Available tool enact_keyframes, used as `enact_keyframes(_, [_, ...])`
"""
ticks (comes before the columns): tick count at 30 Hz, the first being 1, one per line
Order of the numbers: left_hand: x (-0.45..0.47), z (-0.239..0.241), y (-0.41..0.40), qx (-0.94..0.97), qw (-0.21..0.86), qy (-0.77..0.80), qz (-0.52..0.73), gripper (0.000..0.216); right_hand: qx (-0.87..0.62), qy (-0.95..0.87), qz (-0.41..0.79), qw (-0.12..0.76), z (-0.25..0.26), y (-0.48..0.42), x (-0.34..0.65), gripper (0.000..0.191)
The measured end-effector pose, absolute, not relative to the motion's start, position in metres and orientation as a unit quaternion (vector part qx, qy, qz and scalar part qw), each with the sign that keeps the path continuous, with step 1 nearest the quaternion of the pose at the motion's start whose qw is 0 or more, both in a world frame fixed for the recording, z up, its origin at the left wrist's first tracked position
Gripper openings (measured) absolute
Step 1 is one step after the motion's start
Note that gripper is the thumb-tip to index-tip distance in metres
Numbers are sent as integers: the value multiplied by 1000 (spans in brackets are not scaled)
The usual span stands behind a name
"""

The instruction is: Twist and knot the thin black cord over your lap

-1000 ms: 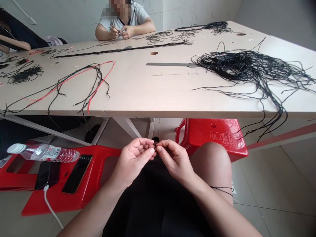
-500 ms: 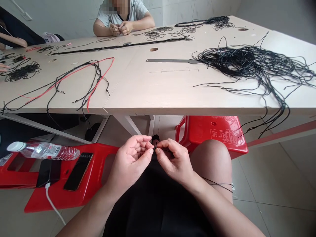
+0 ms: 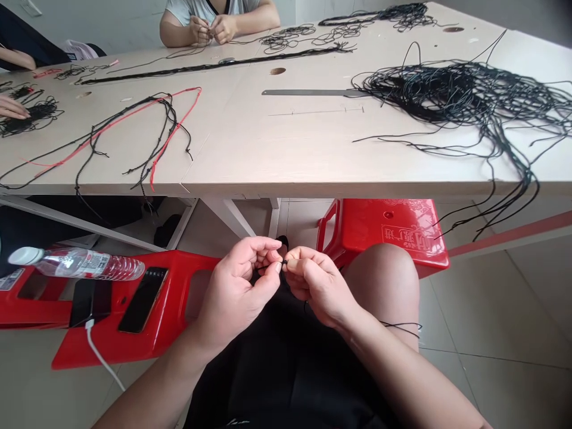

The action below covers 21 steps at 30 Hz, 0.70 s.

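Above my lap, my left hand (image 3: 245, 285) pinches a thin black cord (image 3: 285, 262) between thumb and fingers. My right hand (image 3: 318, 285) pinches the same cord just beside it, the fingertips of both hands almost touching. A small dark knot or loop of the cord shows between the fingertips; its exact form is too small to tell. More black cord (image 3: 400, 326) passes across my right knee, past the right wrist. Most of the cord near the palms is hidden by my fingers.
On the table (image 3: 277, 164) lie a large black cord tangle (image 3: 429, 89), a metal ruler (image 3: 308, 92) and black and red cords (image 3: 167, 101). A red stool (image 3: 172, 292) holds a bottle (image 3: 89, 264) and a phone (image 3: 143, 299). Across sits a person (image 3: 218, 18) handling cord.
My right hand's fingers have curled closer together at the cord, and the dark knot shows more plainly. The view has tilted slightly downward. At far left, another person's hand reaches onto a cord bundle.
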State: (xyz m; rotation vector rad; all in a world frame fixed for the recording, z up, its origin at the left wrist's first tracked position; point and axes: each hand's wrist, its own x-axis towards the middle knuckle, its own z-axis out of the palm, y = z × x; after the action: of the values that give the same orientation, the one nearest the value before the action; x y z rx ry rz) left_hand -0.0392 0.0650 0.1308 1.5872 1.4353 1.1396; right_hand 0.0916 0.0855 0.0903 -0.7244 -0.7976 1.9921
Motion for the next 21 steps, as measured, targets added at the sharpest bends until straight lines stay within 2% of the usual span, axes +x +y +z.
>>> enact_keyframes(9, [-43,131,62,632,335,549,433,31,-323,-356,742,468,92,87,96,14])
enact_keyframes(21, [-44,129,64,650,277,569,422,25,-328,-406,707,477,86,89,97,13])
